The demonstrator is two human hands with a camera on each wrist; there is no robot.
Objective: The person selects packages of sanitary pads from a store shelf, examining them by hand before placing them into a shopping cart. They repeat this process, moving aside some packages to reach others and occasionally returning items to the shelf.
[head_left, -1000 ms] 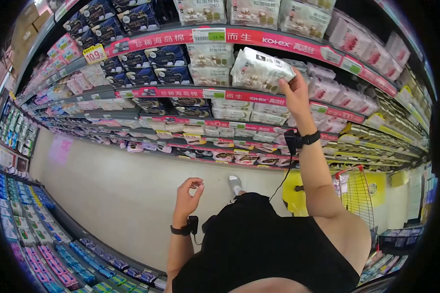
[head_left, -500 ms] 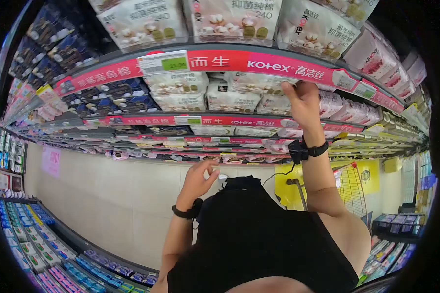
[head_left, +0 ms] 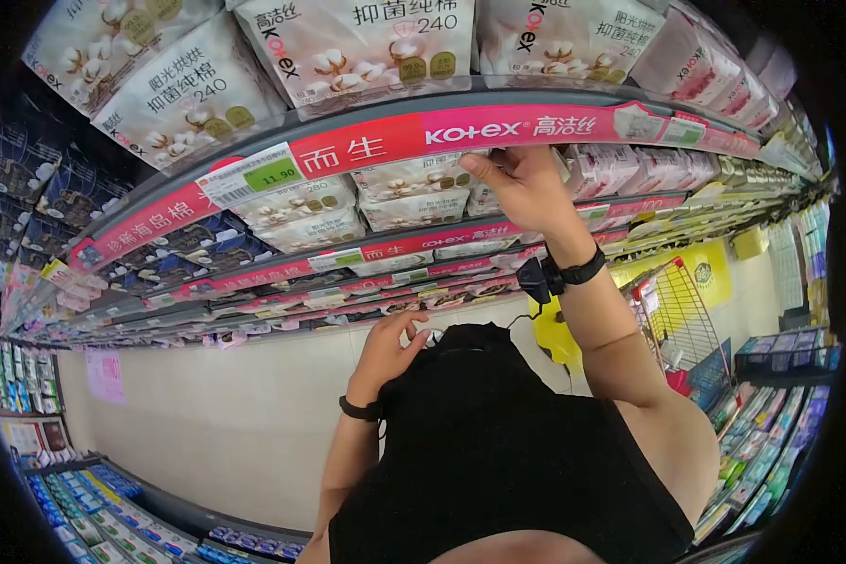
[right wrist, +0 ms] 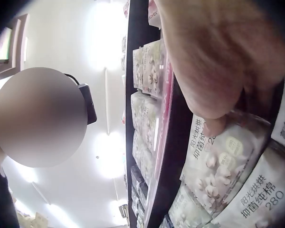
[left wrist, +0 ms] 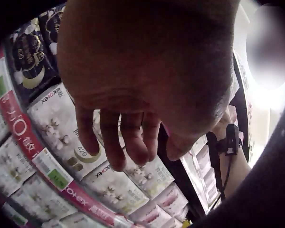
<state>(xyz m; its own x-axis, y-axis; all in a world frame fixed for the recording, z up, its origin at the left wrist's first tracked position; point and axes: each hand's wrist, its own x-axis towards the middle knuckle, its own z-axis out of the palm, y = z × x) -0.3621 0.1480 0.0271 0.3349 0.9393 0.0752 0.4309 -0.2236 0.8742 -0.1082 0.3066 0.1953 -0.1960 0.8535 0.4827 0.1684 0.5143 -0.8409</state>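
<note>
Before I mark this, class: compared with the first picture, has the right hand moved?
Yes. In the head view, against the fixed pink Kotex strip, the right hand has moved up, its fingers now partly hidden behind it.

Our right hand (head_left: 530, 193) has gone in beneath the red strip (head_left: 402, 141), and what looks like the white pack (right wrist: 223, 161) held out below it earlier now sits behind it; our left hand (head_left: 385, 352) has come nearer that strip.

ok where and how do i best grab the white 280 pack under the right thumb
Probably the end with the "280" print, from the aisle: thumb on the front of the pack, fingers behind. That end borders a dark gap; another pack crowds the opposite one.
</note>
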